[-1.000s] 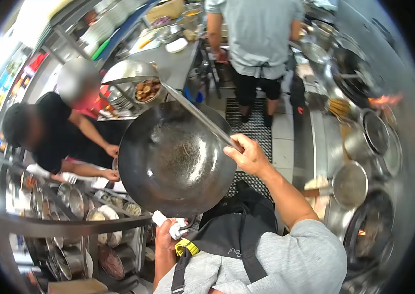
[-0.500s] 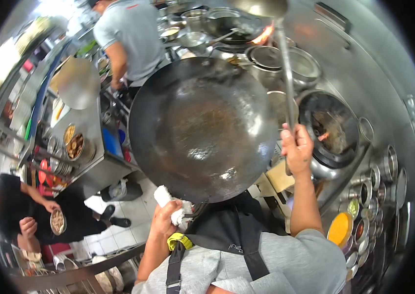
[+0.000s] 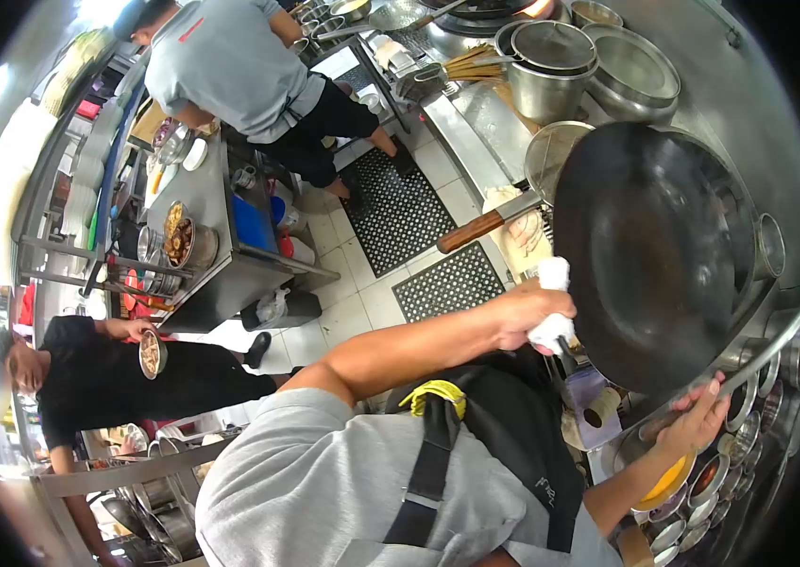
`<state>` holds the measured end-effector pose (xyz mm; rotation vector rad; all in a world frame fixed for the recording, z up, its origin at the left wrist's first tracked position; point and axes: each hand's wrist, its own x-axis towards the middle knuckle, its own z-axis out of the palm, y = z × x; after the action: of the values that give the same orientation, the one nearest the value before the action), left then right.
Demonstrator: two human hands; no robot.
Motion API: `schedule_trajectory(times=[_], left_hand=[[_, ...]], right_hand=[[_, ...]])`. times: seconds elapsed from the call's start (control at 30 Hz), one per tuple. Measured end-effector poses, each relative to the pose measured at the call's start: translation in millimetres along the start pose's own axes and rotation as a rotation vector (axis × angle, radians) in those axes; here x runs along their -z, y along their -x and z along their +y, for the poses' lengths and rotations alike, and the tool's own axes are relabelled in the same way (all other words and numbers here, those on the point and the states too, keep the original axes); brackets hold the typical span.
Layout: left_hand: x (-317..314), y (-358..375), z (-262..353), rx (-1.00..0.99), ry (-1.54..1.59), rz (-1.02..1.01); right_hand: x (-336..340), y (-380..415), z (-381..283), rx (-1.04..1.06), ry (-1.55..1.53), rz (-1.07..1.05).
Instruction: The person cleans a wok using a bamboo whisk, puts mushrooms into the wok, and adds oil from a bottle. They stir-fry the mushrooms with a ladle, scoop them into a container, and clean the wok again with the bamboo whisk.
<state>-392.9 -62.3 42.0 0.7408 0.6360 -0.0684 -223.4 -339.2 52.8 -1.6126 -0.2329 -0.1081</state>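
Note:
A big dark wok (image 3: 650, 265) is tilted on its side in front of the right-hand burner. My left hand (image 3: 534, 314) is closed around its handle through a folded white cloth (image 3: 552, 283). Below the wok, my right hand (image 3: 697, 418) grips the long metal handle of a ladle (image 3: 768, 352), which points up and to the right. The bowl of the ladle cannot be made out at the dark picture edge. Most of the burner is hidden behind the wok.
A wooden-handled strainer (image 3: 476, 230) lies left of the wok. Metal pots (image 3: 551, 90) stand behind it, and seasoning containers (image 3: 707, 477) line the lower right. One co-worker (image 3: 230, 76) bends at a steel counter (image 3: 221, 255); another person (image 3: 88, 378) holds a bowl (image 3: 153, 354).
The wok has swung right and tipped from facing me to sideways by the burner. My right hand has moved down and right, and the ladle is lowered from upright. My view has shifted.

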Motion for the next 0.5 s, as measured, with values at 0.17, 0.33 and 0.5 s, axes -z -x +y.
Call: schedule_trajectory(times=[0.17,0.33,0.5], left_hand=[[-22,-44,5,0.116,-0.019,-0.043],[-22,-94,24,0.218,0.014,-0.051],[-19,-138,27,0.294,-0.027,-0.189]], right_hand=[[14,12,6,-0.087,0.095,0.111],[2,30,24,-0.213,0.143,0.171],[-41,52,-12,-0.235,0.17,0.268]])
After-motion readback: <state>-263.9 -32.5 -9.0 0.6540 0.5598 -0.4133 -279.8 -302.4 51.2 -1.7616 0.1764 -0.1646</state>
